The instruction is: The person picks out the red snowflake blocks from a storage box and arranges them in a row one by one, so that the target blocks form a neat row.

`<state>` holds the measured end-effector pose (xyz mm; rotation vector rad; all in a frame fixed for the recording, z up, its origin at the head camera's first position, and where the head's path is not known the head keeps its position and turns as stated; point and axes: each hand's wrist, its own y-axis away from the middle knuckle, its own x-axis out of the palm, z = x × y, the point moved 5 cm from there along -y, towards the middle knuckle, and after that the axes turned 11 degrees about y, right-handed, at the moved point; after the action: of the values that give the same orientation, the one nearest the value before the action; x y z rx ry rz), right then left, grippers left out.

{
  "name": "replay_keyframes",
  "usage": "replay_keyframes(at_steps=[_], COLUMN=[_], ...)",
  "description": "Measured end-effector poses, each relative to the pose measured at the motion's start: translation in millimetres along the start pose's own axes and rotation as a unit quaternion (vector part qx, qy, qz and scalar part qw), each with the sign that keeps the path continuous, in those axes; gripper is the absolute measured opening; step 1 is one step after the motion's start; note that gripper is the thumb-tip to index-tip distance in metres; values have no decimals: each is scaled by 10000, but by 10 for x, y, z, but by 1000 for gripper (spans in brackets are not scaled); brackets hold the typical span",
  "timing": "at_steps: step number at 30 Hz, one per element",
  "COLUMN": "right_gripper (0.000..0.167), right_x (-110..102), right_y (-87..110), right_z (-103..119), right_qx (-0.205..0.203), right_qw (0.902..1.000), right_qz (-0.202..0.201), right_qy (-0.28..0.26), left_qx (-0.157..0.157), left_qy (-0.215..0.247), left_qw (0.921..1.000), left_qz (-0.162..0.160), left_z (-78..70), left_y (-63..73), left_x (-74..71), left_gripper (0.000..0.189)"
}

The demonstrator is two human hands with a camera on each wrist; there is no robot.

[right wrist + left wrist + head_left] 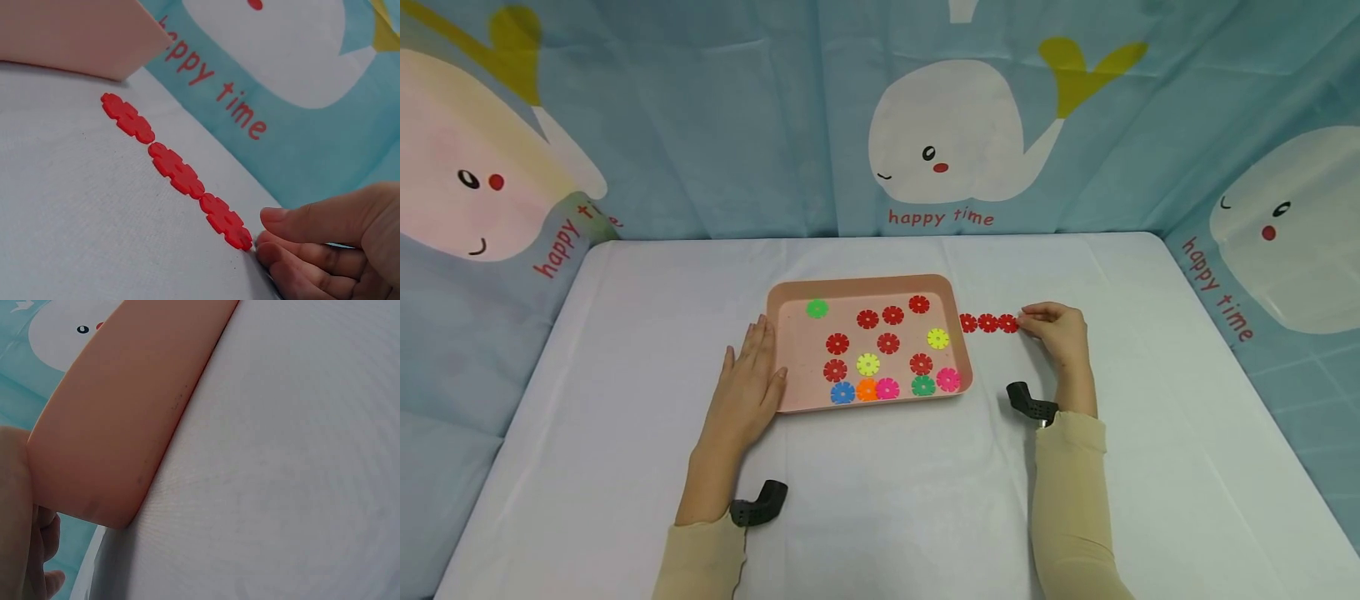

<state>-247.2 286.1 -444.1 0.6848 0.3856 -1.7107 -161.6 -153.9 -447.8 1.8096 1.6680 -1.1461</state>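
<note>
On the left, my left hand (747, 385) lies along the left side of a shallow pink-beige tray (865, 287), its fingers extended against the rim; the left wrist view shows the tray's outer wall (119, 425) beside that hand. To the right of the tray, three red notched flower discs (988, 323) form a row on the white cloth, touching edge to edge. At the outer end of this row is my right hand (1060, 333). Its loosely bent fingertips (270, 253) are right at the edge of the last red disc (226, 220), thumb just above, nothing visible between them.
Inside the tray lie several red discs (888, 343), two yellow ones, two pink ones, two green ones, a blue one (842, 392) and an orange one. White cloth covers the table (895, 483). Behind and beside it hangs a blue whale-print curtain (737, 125).
</note>
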Motion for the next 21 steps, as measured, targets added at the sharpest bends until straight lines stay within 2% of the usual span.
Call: replay_keyframes(at_steps=[7,14,21], right_gripper=[30,31,31], right_x=[17,107,234], right_y=[20,38,92], right_z=[70,272,417], right_qx=[-139,-772,-941], right_qw=[9988,9906,9872], right_qz=[199,604,953], right_qy=[-437,-952,-861], left_qx=[3,35,4], left_qy=[-9,21,-3], left_qw=[10000,10000,10000], left_qz=[26,19,34], left_z=[1,-12,-13], left_y=[0,-8,-5], left_x=[1,-8,-9], left_gripper=[63,62,62])
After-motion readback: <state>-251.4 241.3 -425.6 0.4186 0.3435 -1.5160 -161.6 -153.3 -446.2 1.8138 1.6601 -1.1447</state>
